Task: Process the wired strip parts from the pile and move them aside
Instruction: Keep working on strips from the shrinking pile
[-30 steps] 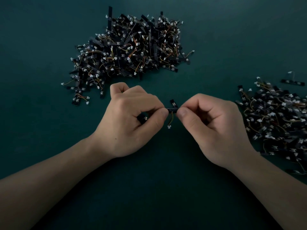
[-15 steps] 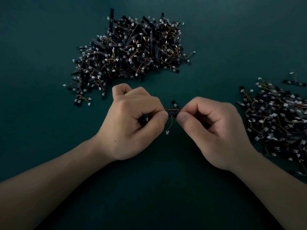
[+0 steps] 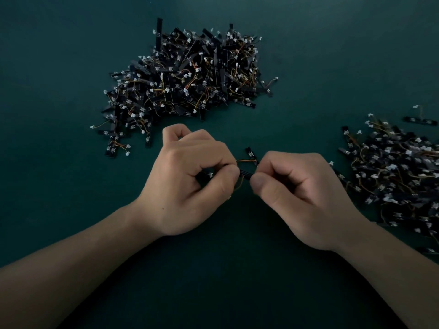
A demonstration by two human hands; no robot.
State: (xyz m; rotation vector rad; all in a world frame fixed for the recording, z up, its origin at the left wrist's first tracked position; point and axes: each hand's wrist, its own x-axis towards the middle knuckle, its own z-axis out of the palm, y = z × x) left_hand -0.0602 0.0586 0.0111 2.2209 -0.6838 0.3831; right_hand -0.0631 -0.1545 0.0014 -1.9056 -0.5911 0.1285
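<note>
On the matte, dark teal counter (image 3: 237, 286), the pile (image 3: 185, 74) of flat black strips, white plug ends and thin orange-yellow wires lies beyond your left hand (image 3: 187, 184). That hand's curled fingers and thumb pinch one end of a short black wired strip part (image 3: 245, 173). Your right hand (image 3: 301, 193) pinches the other end, and the second heap (image 3: 399, 176) lies far right; any print is too small to read.

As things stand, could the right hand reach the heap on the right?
Probably yes: the heap lies just beside the right hand with nothing between, though that hand pinches a strip part.
</note>
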